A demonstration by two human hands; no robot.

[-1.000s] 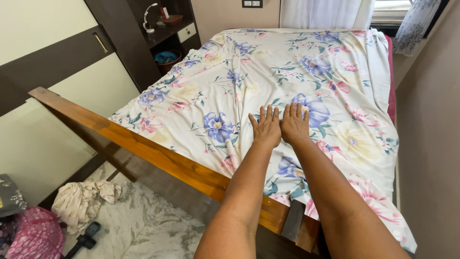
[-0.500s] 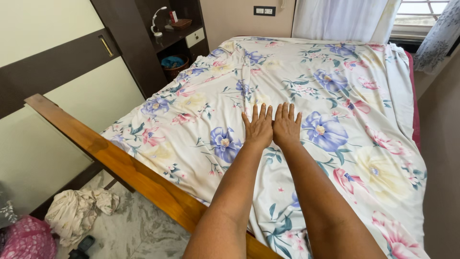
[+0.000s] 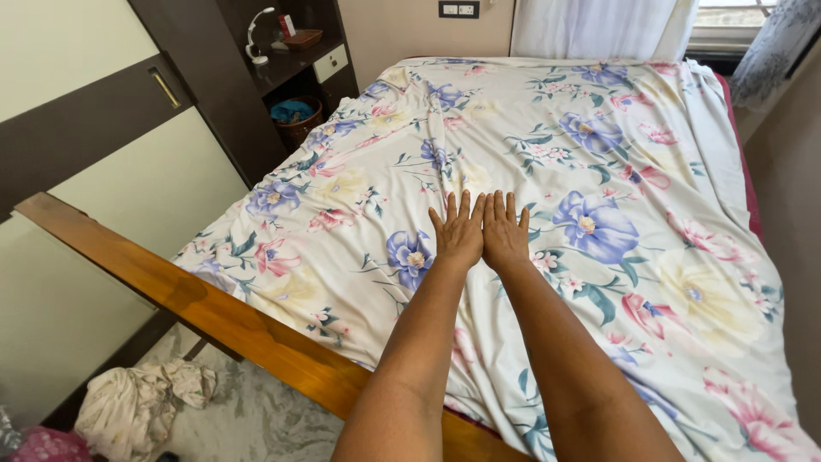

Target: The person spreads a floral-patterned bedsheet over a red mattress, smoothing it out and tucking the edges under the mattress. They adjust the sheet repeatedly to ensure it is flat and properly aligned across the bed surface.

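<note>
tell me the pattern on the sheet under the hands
The sheet is cream with large blue, pink and yellow flowers and green leaves, seen in the head view.

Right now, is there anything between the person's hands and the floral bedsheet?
Nothing visible. The left hand and right hand lie flat, side by side, palms down directly on the floral bedsheet. The wooden footboard runs below the forearms, not between hands and sheet.

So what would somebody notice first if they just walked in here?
Two bare hands, left hand and right hand, pressed flat side by side on the big white flower-patterned bedsheet mid-bed. Next, the shiny brown wooden footboard crossing the lower left, with a crumpled pale cloth on the floor below.
</note>
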